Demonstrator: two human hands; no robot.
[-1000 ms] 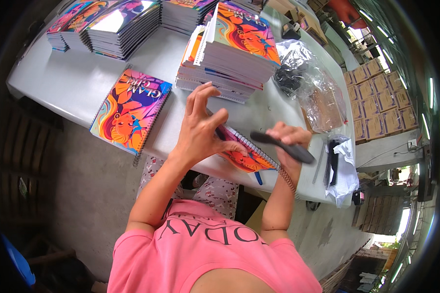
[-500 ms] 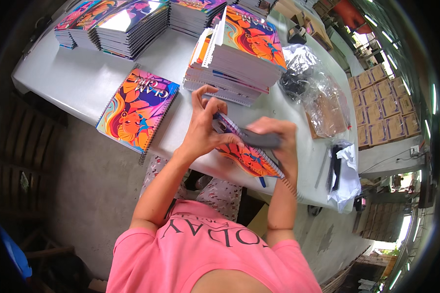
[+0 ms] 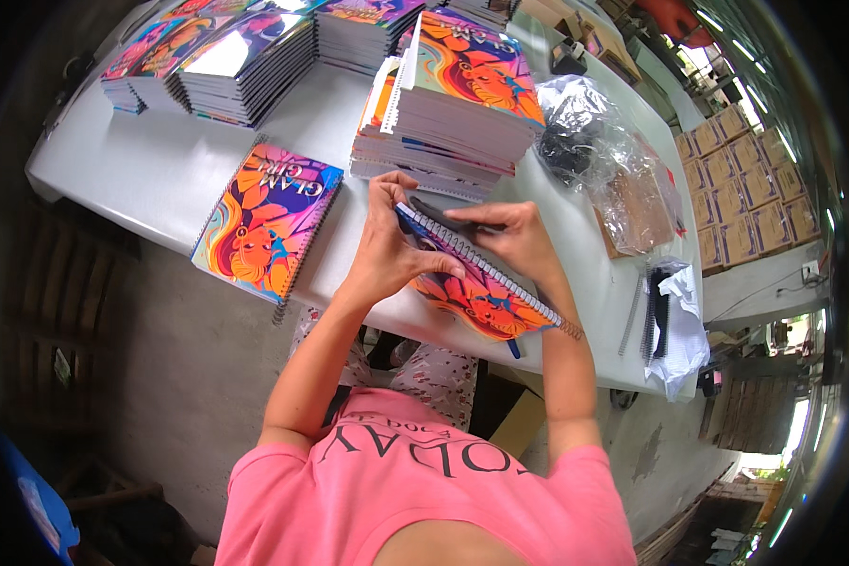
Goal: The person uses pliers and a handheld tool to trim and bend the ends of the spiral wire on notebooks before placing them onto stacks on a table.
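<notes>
My left hand point(image 3: 387, 250) grips a spiral-bound book point(image 3: 486, 300) with a bright orange and purple cover. The book is tilted with its coil spine upward, and a loose end of coil sticks out past its lower right corner. Behind the spine's upper end, my right hand point(image 3: 509, 236) is closed around a dark grey tool point(image 3: 434, 208), mostly hidden, so its exact kind does not show. To the left, a matching spiral-bound book point(image 3: 269, 222) lies flat, coil ends protruding at its corners. A tall stack of books point(image 3: 467, 123) stands just beyond my hands.
More book stacks point(image 3: 245, 75) line the far left of the white table point(image 3: 94, 160). Right of the tall stack lies clear plastic wrapping point(image 3: 623, 189). Black coils point(image 3: 656, 316) and crumpled white paper point(image 3: 684, 321) sit near the right edge. A blue pen point(image 3: 513, 348) lies by the front edge.
My right hand with the grey tool has moved up and left along the coil, from mid-spine to its upper end near my left fingers. My left hand keeps its hold on the book.
</notes>
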